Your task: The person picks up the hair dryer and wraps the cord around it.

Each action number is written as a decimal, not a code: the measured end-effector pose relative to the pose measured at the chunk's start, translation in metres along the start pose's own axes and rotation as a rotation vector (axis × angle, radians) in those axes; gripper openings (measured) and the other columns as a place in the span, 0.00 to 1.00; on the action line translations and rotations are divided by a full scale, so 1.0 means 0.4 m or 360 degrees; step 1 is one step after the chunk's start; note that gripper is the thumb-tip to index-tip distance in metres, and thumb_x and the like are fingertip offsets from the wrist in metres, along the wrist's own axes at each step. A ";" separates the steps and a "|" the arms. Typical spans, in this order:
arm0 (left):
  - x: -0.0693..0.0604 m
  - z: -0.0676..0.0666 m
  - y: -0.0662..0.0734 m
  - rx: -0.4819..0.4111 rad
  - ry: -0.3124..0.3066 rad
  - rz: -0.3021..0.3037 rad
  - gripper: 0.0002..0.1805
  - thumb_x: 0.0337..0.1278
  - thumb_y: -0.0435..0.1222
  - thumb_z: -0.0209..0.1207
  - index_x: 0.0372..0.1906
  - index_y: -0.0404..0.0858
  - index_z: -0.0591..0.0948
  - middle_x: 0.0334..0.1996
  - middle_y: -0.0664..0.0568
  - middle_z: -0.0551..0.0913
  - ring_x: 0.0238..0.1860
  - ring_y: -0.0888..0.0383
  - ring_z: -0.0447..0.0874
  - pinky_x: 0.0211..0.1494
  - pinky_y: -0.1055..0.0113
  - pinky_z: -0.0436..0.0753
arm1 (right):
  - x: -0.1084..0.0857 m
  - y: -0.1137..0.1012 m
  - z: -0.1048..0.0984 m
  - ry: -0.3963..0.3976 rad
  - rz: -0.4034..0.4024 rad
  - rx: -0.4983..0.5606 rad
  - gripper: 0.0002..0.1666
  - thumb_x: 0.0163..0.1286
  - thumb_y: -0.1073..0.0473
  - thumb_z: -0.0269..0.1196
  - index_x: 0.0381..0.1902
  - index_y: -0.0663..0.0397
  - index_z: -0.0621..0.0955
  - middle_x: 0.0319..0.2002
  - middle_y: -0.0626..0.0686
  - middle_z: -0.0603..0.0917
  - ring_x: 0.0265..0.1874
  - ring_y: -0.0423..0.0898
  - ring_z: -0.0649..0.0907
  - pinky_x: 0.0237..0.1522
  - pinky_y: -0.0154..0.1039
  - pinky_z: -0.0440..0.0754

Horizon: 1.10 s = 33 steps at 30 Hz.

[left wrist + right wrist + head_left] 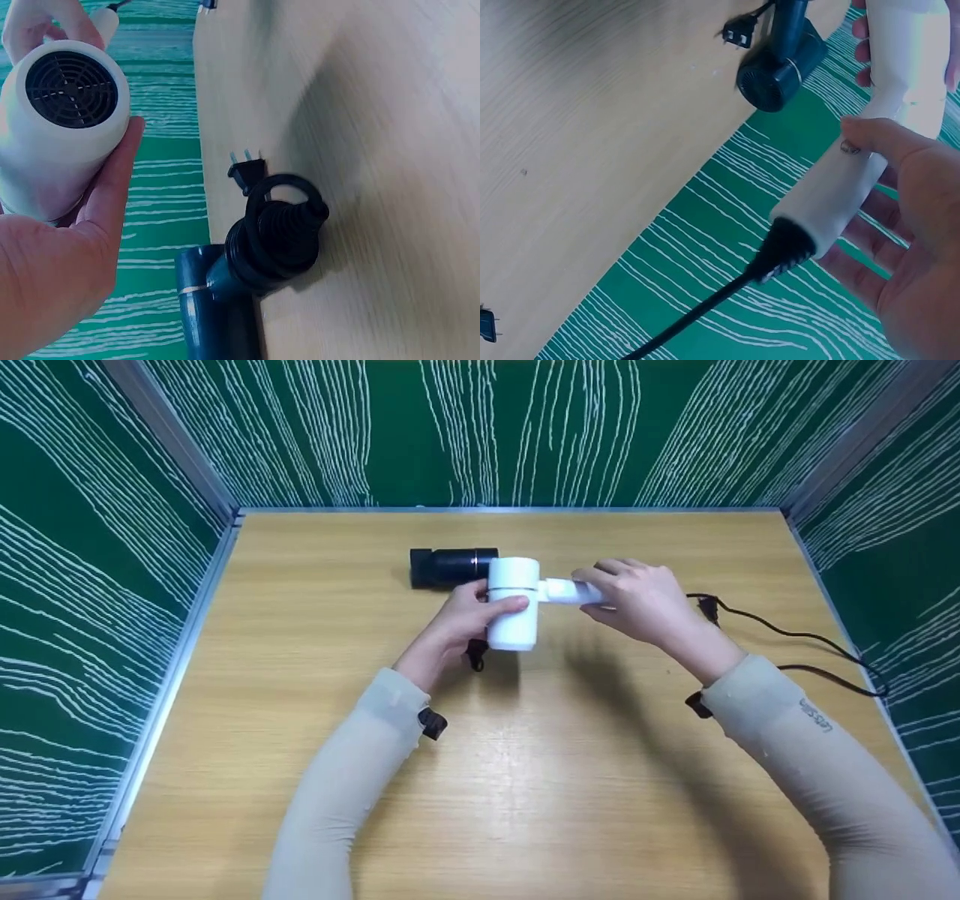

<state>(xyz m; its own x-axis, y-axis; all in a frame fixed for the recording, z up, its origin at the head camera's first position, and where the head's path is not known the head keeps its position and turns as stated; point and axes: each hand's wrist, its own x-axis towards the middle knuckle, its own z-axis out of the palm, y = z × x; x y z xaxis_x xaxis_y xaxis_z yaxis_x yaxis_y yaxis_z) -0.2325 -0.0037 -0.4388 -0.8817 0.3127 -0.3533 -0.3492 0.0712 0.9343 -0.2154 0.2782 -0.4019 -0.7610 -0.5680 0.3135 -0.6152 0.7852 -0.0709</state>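
A white hair dryer (513,622) is held above the table between both hands. My left hand (469,619) grips its barrel, thumb across the front; in the left wrist view the round dark grille (71,88) at one end faces the camera. My right hand (637,596) grips the handle, and in the right wrist view the thumb lies by a small button (850,148). From the handle's end runs a black cord (697,309). Behind the left hand, a black hair dryer (450,568) lies on the table, its cord wound round its handle (274,244).
The wooden table (480,780) is bounded by green walls (502,435) with white wavy lines. At the right, the white dryer's cord (810,636) loops near the table edge, with a black plug (709,607). The black dryer's plug (249,174) lies beside its wound cord.
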 end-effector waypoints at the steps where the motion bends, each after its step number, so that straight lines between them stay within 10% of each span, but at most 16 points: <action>1: -0.002 -0.009 -0.001 -0.0040 0.0001 0.0011 0.42 0.60 0.48 0.78 0.74 0.38 0.73 0.60 0.46 0.84 0.58 0.49 0.86 0.62 0.54 0.86 | -0.003 0.003 -0.003 -0.0011 0.0048 0.0049 0.28 0.66 0.55 0.78 0.62 0.53 0.85 0.53 0.63 0.89 0.48 0.64 0.88 0.42 0.63 0.90; 6: -0.014 -0.056 -0.002 -0.0193 0.0015 0.0050 0.40 0.61 0.43 0.77 0.74 0.37 0.73 0.61 0.44 0.84 0.60 0.47 0.85 0.64 0.52 0.85 | -0.038 0.035 -0.029 -0.0067 0.0328 0.0342 0.36 0.72 0.51 0.74 0.74 0.51 0.77 0.64 0.62 0.83 0.63 0.65 0.82 0.62 0.70 0.80; 17: -0.039 -0.126 0.013 -0.0125 0.0064 0.0099 0.38 0.65 0.47 0.74 0.73 0.36 0.73 0.61 0.43 0.83 0.60 0.46 0.85 0.60 0.51 0.86 | -0.139 0.135 0.017 -0.0049 0.0696 0.0791 0.34 0.80 0.46 0.65 0.76 0.56 0.74 0.67 0.64 0.81 0.69 0.65 0.77 0.70 0.70 0.71; 25: -0.038 -0.146 0.029 -0.0167 0.0070 0.0174 0.36 0.66 0.45 0.72 0.72 0.34 0.74 0.62 0.41 0.82 0.60 0.43 0.84 0.58 0.51 0.86 | -0.224 0.192 0.081 0.0073 0.0824 0.1057 0.24 0.88 0.53 0.53 0.67 0.67 0.79 0.53 0.65 0.87 0.49 0.35 0.84 0.53 0.21 0.78; 33: -0.041 -0.146 0.031 -0.0112 0.0044 0.0193 0.35 0.66 0.45 0.72 0.71 0.34 0.75 0.61 0.41 0.82 0.59 0.44 0.84 0.58 0.51 0.86 | -0.256 0.227 0.090 0.0048 0.0909 0.1008 0.22 0.87 0.52 0.55 0.58 0.66 0.84 0.45 0.65 0.89 0.40 0.27 0.84 0.45 0.17 0.77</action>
<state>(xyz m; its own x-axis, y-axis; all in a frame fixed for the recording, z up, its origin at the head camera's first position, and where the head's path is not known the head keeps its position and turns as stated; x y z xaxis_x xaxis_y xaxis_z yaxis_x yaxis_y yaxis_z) -0.2408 -0.0632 -0.4241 -0.9267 0.2889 -0.2401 -0.2602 -0.0325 0.9650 -0.2007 0.3986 -0.4746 -0.9892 -0.1132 0.0927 -0.1445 0.6578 -0.7392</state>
